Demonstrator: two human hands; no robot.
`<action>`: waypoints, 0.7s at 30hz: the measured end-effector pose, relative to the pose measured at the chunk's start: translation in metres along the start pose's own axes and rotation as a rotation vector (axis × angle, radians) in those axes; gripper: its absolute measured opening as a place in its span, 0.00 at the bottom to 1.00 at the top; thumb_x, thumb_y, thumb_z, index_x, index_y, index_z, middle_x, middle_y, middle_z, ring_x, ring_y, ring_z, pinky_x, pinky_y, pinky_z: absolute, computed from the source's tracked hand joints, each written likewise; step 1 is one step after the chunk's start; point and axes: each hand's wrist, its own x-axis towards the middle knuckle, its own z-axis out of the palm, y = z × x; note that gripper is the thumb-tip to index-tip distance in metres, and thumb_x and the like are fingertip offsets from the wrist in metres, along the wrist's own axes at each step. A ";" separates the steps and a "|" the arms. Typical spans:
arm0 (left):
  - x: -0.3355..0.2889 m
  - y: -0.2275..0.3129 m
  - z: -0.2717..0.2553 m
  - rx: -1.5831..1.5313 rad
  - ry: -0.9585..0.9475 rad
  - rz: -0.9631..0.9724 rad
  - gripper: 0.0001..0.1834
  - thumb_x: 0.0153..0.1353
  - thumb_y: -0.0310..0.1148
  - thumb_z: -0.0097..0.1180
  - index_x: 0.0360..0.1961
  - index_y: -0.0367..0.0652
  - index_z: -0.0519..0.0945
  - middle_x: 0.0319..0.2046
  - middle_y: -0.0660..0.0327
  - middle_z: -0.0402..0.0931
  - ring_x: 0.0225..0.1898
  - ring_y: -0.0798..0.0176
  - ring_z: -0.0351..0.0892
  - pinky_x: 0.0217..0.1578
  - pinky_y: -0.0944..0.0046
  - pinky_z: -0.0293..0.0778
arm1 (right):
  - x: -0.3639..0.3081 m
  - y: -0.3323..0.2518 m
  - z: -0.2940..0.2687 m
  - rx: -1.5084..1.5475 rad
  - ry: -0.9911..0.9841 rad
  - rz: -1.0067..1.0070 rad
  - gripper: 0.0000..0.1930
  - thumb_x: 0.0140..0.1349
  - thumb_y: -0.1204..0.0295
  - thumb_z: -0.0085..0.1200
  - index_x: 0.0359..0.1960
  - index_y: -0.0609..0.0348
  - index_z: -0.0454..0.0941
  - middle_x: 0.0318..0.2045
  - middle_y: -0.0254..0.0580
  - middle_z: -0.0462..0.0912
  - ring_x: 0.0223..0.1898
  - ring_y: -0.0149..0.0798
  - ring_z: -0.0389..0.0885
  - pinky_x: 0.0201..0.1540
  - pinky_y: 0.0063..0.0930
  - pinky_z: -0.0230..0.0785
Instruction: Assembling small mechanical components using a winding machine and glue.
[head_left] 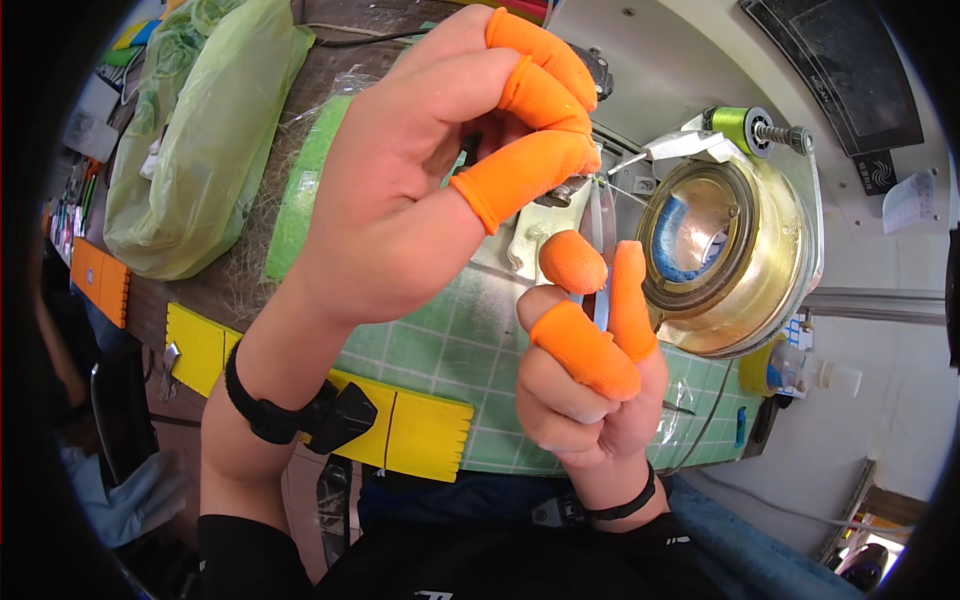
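Note:
My left hand (390, 190), with orange finger cots on its thumb and fingers, is raised at the top middle. Its fingertips are pinched together beside a metal machine part; what lies between them is hidden. Thin pale lines like thread run from near those fingertips toward a brass-coloured ring-shaped housing (770, 260) with blue lining inside. Lower and to the right, my right hand (590, 400) has its orange-capped fingers closed about a narrow pale bluish strip (601, 312). That strip extends up toward the left fingertips.
A spool of lime-green thread (738, 128) sits above the housing. Under my hands is a green gridded mat (430, 345), with yellow edge strips (428, 437) along the front. A pale green plastic bag (200, 170) stands at left. Another person's arm shows at the far left.

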 end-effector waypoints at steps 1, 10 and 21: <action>-0.001 0.002 0.000 0.040 0.002 -0.050 0.06 0.66 0.24 0.57 0.38 0.31 0.81 0.50 0.55 0.71 0.46 0.66 0.72 0.45 0.69 0.71 | 0.000 0.000 0.000 -0.013 0.010 0.005 0.24 0.82 0.48 0.26 0.55 0.52 0.69 0.25 0.29 0.65 0.18 0.21 0.56 0.14 0.12 0.46; -0.006 -0.010 0.008 -0.185 0.071 -0.047 0.06 0.65 0.25 0.57 0.38 0.31 0.81 0.49 0.55 0.71 0.46 0.66 0.72 0.46 0.69 0.70 | 0.007 0.001 -0.001 -0.041 0.055 -0.029 0.23 0.81 0.47 0.28 0.54 0.50 0.70 0.21 0.26 0.63 0.18 0.20 0.55 0.14 0.12 0.44; 0.003 0.006 0.005 -0.147 0.050 -0.063 0.04 0.66 0.21 0.60 0.41 0.34 0.83 0.48 0.59 0.74 0.47 0.67 0.76 0.49 0.69 0.72 | -0.081 0.010 -0.005 -0.398 0.126 0.223 0.26 0.76 0.50 0.49 0.47 0.69 0.68 0.18 0.32 0.63 0.15 0.23 0.56 0.15 0.18 0.45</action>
